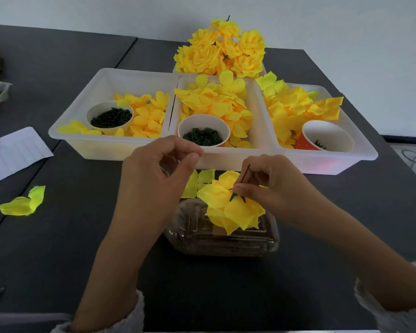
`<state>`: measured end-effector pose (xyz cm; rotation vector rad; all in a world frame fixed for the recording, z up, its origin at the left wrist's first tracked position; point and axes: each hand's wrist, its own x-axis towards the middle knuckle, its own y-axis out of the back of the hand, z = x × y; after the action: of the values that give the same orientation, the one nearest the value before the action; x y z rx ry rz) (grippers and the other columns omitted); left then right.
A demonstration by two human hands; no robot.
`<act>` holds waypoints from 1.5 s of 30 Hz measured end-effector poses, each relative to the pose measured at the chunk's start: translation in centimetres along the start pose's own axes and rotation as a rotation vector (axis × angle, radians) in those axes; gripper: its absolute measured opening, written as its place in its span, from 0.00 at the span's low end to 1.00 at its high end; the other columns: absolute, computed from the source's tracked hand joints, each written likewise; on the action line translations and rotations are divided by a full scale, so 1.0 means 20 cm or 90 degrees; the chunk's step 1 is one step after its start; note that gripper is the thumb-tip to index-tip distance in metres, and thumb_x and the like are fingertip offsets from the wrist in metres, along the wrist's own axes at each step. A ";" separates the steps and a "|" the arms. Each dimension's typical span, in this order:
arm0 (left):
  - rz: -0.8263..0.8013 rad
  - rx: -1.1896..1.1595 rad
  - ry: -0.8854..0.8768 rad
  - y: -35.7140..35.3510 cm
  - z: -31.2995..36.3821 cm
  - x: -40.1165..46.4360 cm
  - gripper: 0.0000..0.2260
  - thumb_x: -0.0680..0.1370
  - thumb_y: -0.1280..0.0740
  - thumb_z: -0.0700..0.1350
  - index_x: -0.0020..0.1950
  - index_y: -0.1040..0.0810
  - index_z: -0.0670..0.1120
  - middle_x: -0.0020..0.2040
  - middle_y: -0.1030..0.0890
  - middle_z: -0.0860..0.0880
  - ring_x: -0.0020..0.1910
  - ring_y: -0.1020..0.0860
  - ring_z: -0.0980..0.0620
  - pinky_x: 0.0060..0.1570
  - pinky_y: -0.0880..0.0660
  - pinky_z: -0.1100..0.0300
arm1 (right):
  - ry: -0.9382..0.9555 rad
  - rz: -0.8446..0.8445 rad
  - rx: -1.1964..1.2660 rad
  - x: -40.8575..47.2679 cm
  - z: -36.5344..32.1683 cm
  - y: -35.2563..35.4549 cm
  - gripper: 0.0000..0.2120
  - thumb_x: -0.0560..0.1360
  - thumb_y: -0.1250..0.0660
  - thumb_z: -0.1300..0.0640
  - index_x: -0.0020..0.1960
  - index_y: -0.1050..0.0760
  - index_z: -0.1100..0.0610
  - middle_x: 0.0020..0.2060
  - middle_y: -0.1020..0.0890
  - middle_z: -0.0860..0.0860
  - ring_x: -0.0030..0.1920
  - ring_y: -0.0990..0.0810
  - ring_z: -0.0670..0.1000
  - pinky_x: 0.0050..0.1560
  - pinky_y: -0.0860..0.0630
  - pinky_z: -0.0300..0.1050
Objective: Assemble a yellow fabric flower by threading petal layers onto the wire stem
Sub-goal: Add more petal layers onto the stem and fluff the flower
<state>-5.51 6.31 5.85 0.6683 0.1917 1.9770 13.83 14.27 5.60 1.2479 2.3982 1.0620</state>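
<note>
The right hand [269,181] pinches the wire stem [246,173] of the part-built flower [233,207] over a clear container [223,239], while the left hand [159,174] — at its nine o'clock — closes fingertips on something too small to tell, likely a ring to thread next.

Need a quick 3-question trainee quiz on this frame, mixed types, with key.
1. True or false: the right hand holds the flower by its wire stem.
2. How many paper cups sit in the white trays? A) two B) three C) four
3. Fill in: finished flowers are piled in the tray ___ the middle tray.

Key: 1 true; 2 B; 3 behind.
</note>
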 end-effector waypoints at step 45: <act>-0.174 -0.007 0.189 -0.02 -0.14 -0.07 0.15 0.83 0.45 0.42 0.48 0.21 0.55 0.38 0.18 0.55 0.33 0.20 0.59 0.34 0.28 0.65 | -0.004 0.052 -0.019 -0.04 0.04 -0.10 0.07 0.72 0.28 0.55 0.38 0.23 0.52 0.30 0.25 0.47 0.36 0.28 0.40 0.37 0.32 0.33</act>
<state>-6.24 5.67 2.81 0.3177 0.4289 1.8012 13.52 13.28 3.66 1.3484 2.3356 1.1103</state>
